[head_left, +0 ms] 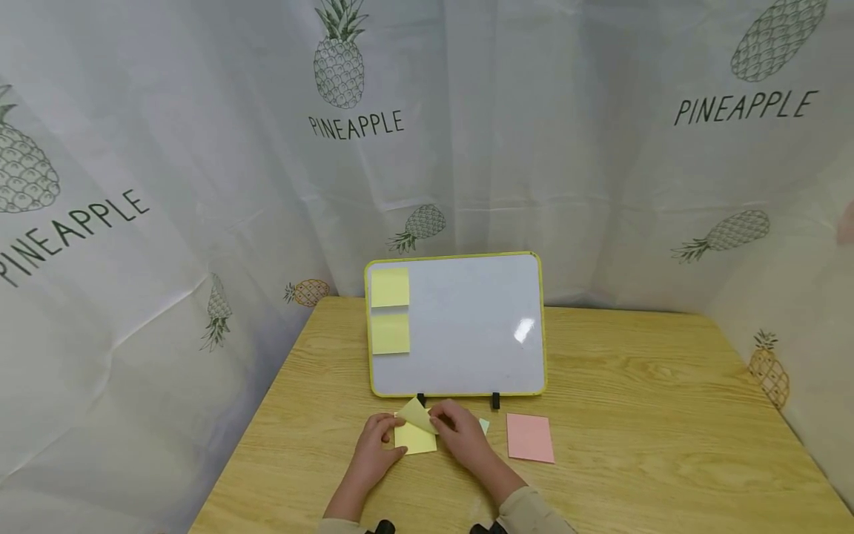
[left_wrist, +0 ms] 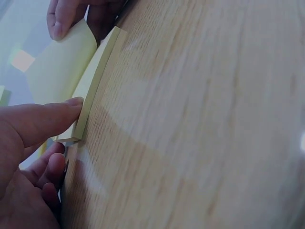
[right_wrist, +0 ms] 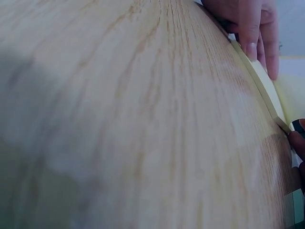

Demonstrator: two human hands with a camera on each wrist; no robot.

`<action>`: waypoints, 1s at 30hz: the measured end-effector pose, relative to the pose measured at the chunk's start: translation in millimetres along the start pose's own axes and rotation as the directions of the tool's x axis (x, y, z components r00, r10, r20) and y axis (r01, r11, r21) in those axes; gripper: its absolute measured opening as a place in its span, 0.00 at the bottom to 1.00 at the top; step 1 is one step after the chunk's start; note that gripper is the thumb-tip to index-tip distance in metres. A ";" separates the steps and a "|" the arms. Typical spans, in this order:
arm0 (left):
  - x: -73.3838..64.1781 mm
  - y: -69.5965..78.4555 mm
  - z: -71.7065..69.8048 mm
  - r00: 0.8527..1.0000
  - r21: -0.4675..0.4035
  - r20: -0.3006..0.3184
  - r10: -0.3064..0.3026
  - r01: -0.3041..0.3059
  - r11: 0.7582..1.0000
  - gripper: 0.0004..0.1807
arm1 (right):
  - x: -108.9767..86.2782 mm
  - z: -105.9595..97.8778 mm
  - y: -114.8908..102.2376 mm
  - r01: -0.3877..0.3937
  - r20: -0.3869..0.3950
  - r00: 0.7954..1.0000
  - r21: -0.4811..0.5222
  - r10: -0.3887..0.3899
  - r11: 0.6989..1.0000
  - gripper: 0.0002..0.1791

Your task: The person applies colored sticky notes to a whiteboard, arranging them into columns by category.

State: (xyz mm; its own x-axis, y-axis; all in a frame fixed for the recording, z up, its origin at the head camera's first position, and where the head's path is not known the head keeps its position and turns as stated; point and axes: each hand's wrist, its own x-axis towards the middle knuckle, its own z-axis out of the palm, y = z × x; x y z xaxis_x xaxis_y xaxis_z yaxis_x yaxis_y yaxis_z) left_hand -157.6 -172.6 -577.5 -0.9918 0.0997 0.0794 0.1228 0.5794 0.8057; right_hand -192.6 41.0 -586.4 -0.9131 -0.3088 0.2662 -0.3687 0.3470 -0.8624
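Observation:
A pad of yellow sticky notes lies on the table in front of the whiteboard. My left hand holds it at its left side, the thumb pressing on the near edge, as the left wrist view shows. The pad's top sheet is lifted and bent up away from the others. My right hand pinches that sheet by its right side between thumb and fingers. Part of a pale green pad peeks out beyond the right hand, which hides the remainder. Right of it lies a pink sticky note pad.
The yellow-framed whiteboard stands upright on black feet behind the hands. Two yellow notes, an upper note and a lower note, are stuck along its left side. A pineapple-print curtain surrounds the wooden table.

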 end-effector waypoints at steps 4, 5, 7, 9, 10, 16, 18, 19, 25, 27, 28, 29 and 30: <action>0.0 0.0 0.1 1.000 -0.003 0.000 0.004 -0.004 1.000 0.23 | -0.7 -0.2 -0.7 -0.037 0.001 0.999 0.001 0.037 0.999 0.05; 0.0 0.2 0.2 1.000 -0.005 -0.001 0.006 -0.006 1.000 0.23 | -0.7 -0.3 -1.0 -0.045 -0.001 0.999 0.000 0.045 0.999 0.05; 0.2 0.4 0.4 1.000 -0.004 -0.003 0.010 -0.010 1.000 0.23 | -0.7 -0.5 -1.2 -0.059 -0.004 0.998 0.003 0.059 0.998 0.06; 0.5 0.3 0.6 1.000 0.003 -0.004 0.012 -0.012 1.000 0.23 | -0.3 -0.3 -1.0 -0.064 -0.013 0.998 0.000 0.064 0.998 0.07; 0.7 0.5 0.6 1.000 0.006 -0.003 0.011 -0.011 1.000 0.23 | 0.0 -0.4 -1.0 -0.067 -0.017 0.998 -0.001 0.067 0.998 0.07; 1.0 0.2 0.5 1.000 0.021 0.010 0.009 -0.009 1.000 0.23 | 1.9 0.0 -0.1 -0.072 -0.035 0.997 -0.017 0.071 0.997 0.06; 1.0 0.2 0.5 1.000 0.024 0.007 0.012 -0.013 1.000 0.23 | 2.1 -0.3 0.0 -0.072 -0.038 0.997 -0.018 0.071 0.997 0.07; 0.8 0.5 0.4 1.000 0.019 0.006 0.010 -0.010 1.000 0.23 | 2.0 -0.5 -0.1 -0.073 -0.038 0.997 -0.016 0.073 0.997 0.07; -0.4 2.8 -0.4 1.000 -0.001 0.010 -0.001 0.001 1.000 0.23 | 1.7 -1.8 -1.1 -0.077 -0.044 0.996 0.008 0.078 0.997 0.09; -0.6 3.0 -0.4 1.000 -0.001 0.012 -0.002 0.002 1.000 0.23 | 1.9 -1.7 -0.7 -0.073 -0.049 0.996 0.019 0.074 0.997 0.09; -0.6 3.0 -0.4 1.000 0.000 0.013 -0.002 0.002 1.000 0.23 | 2.0 -1.5 -0.5 -0.072 -0.051 0.996 0.026 0.074 0.997 0.09; -0.6 2.9 -0.4 1.000 0.000 0.013 -0.004 0.004 1.000 0.23 | 2.2 -1.4 -0.5 -0.074 -0.054 0.996 0.030 0.076 0.997 0.09; -0.4 2.6 -0.3 1.000 0.002 0.012 -0.005 0.005 1.000 0.23 | 2.4 -1.3 -0.3 -0.076 -0.057 0.995 0.030 0.078 0.997 0.09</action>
State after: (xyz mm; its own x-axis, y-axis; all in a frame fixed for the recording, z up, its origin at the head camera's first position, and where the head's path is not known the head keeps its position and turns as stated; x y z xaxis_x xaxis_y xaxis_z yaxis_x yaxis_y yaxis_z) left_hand -156.9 -171.3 -575.3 -0.9919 0.1068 0.0685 0.1181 0.5811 0.8052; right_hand -194.9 41.3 -585.0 -0.9474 -0.2304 0.2224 -0.2929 0.3428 -0.8926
